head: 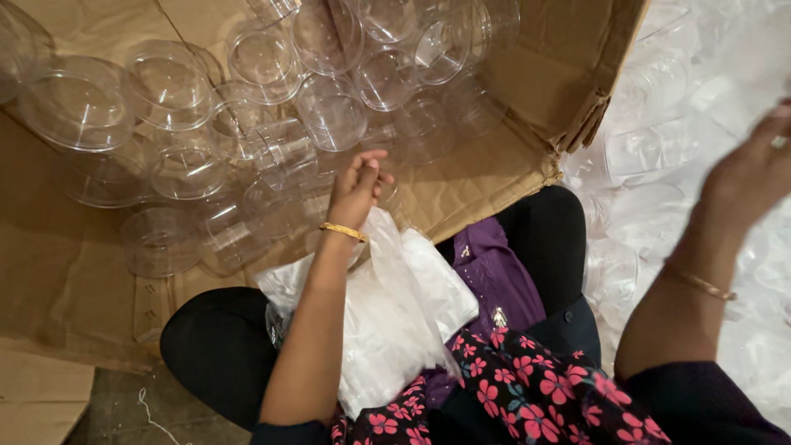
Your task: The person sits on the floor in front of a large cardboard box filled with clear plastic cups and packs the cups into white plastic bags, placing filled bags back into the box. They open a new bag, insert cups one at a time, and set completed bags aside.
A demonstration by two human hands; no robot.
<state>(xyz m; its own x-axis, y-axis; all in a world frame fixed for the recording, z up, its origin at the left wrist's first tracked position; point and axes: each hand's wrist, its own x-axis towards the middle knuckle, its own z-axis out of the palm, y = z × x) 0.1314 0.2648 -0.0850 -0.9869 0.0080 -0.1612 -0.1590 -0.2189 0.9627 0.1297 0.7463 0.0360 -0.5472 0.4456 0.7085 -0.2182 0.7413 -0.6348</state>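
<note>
My left hand [357, 188] reaches into a big cardboard box [66, 272] and its fingers are closed around the rim of a clear plastic jar [288, 202]. Many more clear plastic jars [173, 82] lie heaped in the box. My right hand [754, 169] is raised at the right edge, blurred, over a pile of clear plastic containers [659, 107]; I cannot tell if it holds anything. A stack of white plastic bags [395, 321] rests on my lap under the left forearm.
The box's torn flap [577, 91] stands between the jars and the right-hand pile. My crossed legs in black fill the foreground, with purple and flowered cloth [511, 379]. Bare floor and a string [148, 416] show at bottom left.
</note>
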